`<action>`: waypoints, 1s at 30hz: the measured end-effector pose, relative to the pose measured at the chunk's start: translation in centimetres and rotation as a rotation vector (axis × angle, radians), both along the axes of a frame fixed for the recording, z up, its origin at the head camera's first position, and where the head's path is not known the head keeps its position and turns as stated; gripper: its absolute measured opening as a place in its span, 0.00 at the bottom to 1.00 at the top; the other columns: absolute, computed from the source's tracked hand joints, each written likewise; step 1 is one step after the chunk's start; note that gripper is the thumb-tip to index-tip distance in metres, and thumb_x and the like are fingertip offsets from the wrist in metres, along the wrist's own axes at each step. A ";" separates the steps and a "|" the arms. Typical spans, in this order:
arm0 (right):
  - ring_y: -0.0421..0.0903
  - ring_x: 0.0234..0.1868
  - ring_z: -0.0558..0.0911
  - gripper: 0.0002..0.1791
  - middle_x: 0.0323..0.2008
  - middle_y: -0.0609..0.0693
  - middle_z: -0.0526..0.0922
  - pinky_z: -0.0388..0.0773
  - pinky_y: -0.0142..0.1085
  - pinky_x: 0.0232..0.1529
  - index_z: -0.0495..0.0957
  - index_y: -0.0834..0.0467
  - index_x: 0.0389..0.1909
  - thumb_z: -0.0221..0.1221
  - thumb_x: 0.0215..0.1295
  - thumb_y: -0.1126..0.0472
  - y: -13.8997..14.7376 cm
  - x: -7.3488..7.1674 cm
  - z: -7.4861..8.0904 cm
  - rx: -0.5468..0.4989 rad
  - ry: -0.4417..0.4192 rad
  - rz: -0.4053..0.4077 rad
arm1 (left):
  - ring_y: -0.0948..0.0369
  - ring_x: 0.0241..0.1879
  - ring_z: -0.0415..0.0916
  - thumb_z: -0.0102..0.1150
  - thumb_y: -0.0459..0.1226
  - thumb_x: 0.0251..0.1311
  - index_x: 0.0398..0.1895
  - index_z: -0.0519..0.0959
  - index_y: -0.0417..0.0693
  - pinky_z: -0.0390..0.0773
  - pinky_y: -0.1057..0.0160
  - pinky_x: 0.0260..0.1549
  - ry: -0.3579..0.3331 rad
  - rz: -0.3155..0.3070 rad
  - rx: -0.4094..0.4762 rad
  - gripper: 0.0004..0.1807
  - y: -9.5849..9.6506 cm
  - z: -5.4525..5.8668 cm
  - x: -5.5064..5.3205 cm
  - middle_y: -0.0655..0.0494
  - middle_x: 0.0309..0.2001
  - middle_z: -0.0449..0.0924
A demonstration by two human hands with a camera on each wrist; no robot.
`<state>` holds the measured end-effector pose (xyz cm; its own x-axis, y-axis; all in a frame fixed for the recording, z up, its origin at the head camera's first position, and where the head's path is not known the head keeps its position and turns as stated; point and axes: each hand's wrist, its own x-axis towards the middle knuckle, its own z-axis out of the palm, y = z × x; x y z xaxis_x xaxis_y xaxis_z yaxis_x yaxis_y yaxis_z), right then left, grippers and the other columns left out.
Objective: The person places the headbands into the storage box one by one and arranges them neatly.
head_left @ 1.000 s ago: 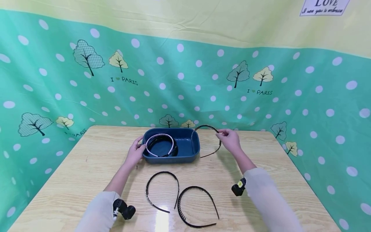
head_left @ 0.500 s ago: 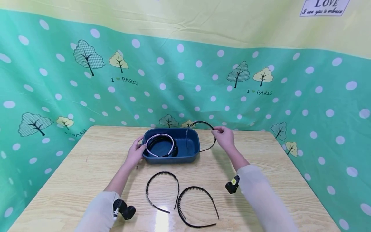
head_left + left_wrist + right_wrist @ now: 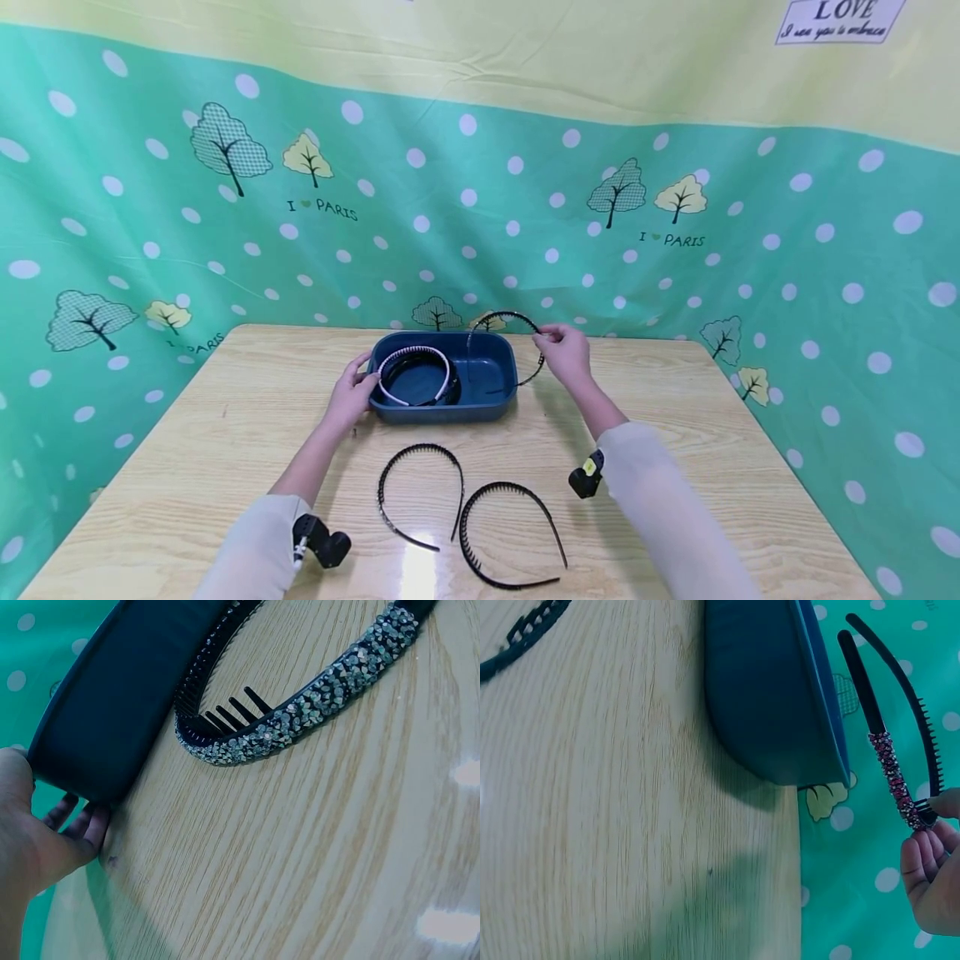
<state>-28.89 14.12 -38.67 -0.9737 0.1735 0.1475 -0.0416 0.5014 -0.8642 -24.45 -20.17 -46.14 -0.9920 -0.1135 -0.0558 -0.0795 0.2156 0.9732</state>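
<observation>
My left hand (image 3: 351,396) grips the left end of a dark blue plastic bin (image 3: 450,414); in the left wrist view its thumb is at the rim and its fingers are curled beneath. Inside the bin's left half lies a pale pink toothed headband (image 3: 448,367) over black headband material, whose count I cannot tell. My right hand (image 3: 567,354) pinches a black toothed headband (image 3: 892,776) with reddish rhinestones, tilted over the bin's right half, its ends pointing down into it. Two black headbands lie in front: one rhinestone-studded headband (image 3: 330,697), and another toothed headband (image 3: 465,533) nearer right.
The wooden table (image 3: 247,417) carries the bin near its back edge. Behind and at both sides hangs a green dotted curtain (image 3: 510,250). Small black cameras (image 3: 321,542) are strapped to both sleeved wrists. A bright reflection lies on the table's front.
My right hand has moved left, bringing the held headband from beside the bin's right end to over its right half. The left hand, bin and two table headbands have stayed still.
</observation>
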 end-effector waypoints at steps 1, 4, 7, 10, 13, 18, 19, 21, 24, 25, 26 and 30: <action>0.44 0.34 0.73 0.14 0.31 0.50 0.77 0.70 0.29 0.29 0.82 0.60 0.44 0.61 0.59 0.58 -0.1 0.0 0.0 -0.005 0.000 0.000 | 0.58 0.40 0.74 0.43 0.39 0.69 0.72 0.54 0.54 0.78 0.66 0.29 0.001 -0.001 -0.002 0.28 0.0 0.0 0.0 0.35 0.59 0.67; 0.44 0.34 0.74 0.14 0.32 0.50 0.77 0.70 0.29 0.29 0.82 0.60 0.43 0.61 0.59 0.58 -0.6 -0.1 -0.1 -0.021 -0.004 -0.001 | 0.56 0.41 0.74 0.43 0.39 0.69 0.72 0.54 0.54 0.78 0.66 0.29 0.001 -0.001 -0.005 0.28 0.0 0.1 0.0 0.35 0.60 0.67; 0.45 0.35 0.75 0.14 0.32 0.51 0.78 0.71 0.29 0.28 0.82 0.60 0.43 0.62 0.58 0.58 -1.2 -0.2 -0.1 -0.025 -0.004 -0.005 | 0.56 0.42 0.74 0.43 0.39 0.69 0.72 0.54 0.54 0.78 0.66 0.29 0.001 -0.002 -0.007 0.28 0.0 0.1 0.1 0.34 0.60 0.67; 0.45 0.36 0.75 0.14 0.33 0.52 0.79 0.71 0.29 0.29 0.82 0.59 0.43 0.62 0.58 0.57 -1.7 -0.3 -0.2 -0.022 -0.006 -0.009 | 0.55 0.43 0.74 0.43 0.39 0.69 0.72 0.54 0.54 0.79 0.66 0.29 -0.001 -0.002 -0.005 0.28 0.0 0.1 0.0 0.34 0.60 0.67; 0.45 0.36 0.75 0.13 0.34 0.52 0.79 0.71 0.29 0.28 0.82 0.58 0.43 0.62 0.59 0.57 -2.2 -0.3 -0.3 -0.026 -0.006 -0.017 | 0.53 0.45 0.74 0.43 0.39 0.69 0.72 0.54 0.54 0.79 0.66 0.30 -0.004 -0.002 -0.002 0.28 0.0 0.1 0.1 0.34 0.60 0.66; 0.45 0.35 0.75 0.13 0.33 0.51 0.78 0.71 0.29 0.28 0.81 0.58 0.43 0.62 0.59 0.57 -2.8 -0.5 -0.6 -0.048 -0.007 -0.020 | 0.53 0.45 0.73 0.43 0.40 0.69 0.72 0.54 0.53 0.79 0.66 0.29 0.001 -0.001 -0.001 0.28 0.1 0.1 0.0 0.34 0.60 0.66; 0.45 0.35 0.75 0.13 0.33 0.51 0.78 0.71 0.29 0.28 0.82 0.58 0.43 0.62 0.58 0.57 -2.9 -0.5 -0.6 -0.052 -0.005 -0.020 | 0.53 0.45 0.74 0.43 0.40 0.69 0.72 0.54 0.53 0.79 0.66 0.29 0.002 -0.002 -0.001 0.28 0.1 0.1 0.1 0.33 0.60 0.66; 0.45 0.34 0.75 0.12 0.32 0.51 0.78 0.71 0.29 0.28 0.82 0.58 0.42 0.62 0.58 0.58 -3.1 -0.5 -0.7 -0.056 -0.001 -0.020 | 0.53 0.45 0.74 0.43 0.40 0.69 0.72 0.54 0.52 0.79 0.66 0.29 0.002 -0.004 -0.002 0.28 0.1 0.1 0.1 0.33 0.60 0.66; 0.45 0.34 0.74 0.12 0.32 0.51 0.78 0.70 0.29 0.28 0.82 0.58 0.41 0.62 0.58 0.58 -3.5 -0.5 -0.7 -0.055 0.015 -0.025 | 0.55 0.44 0.74 0.43 0.39 0.69 0.72 0.53 0.51 0.78 0.67 0.29 -0.003 -0.009 0.007 0.29 0.1 0.2 0.1 0.32 0.60 0.65; 0.45 0.34 0.74 0.12 0.32 0.51 0.79 0.70 0.29 0.28 0.82 0.58 0.41 0.62 0.58 0.58 -3.6 -0.5 -0.7 -0.051 0.021 -0.027 | 0.55 0.43 0.74 0.43 0.39 0.69 0.72 0.53 0.50 0.78 0.67 0.29 -0.003 -0.012 0.013 0.29 0.1 0.4 0.2 0.32 0.60 0.65; 0.45 0.34 0.75 0.12 0.32 0.52 0.79 0.70 0.29 0.28 0.82 0.59 0.41 0.62 0.58 0.59 -3.7 -0.5 -0.7 -0.050 0.024 -0.029 | 0.55 0.42 0.74 0.43 0.38 0.69 0.72 0.53 0.49 0.78 0.67 0.28 -0.005 -0.014 0.018 0.29 0.1 0.6 0.3 0.31 0.60 0.65; 0.45 0.34 0.75 0.11 0.32 0.52 0.80 0.70 0.29 0.28 0.82 0.59 0.41 0.62 0.58 0.59 -4.3 -0.4 -0.7 -0.062 0.024 -0.039 | 0.55 0.41 0.74 0.42 0.36 0.69 0.72 0.54 0.46 0.77 0.67 0.27 -0.010 -0.014 0.035 0.28 0.6 2.1 1.2 0.29 0.59 0.66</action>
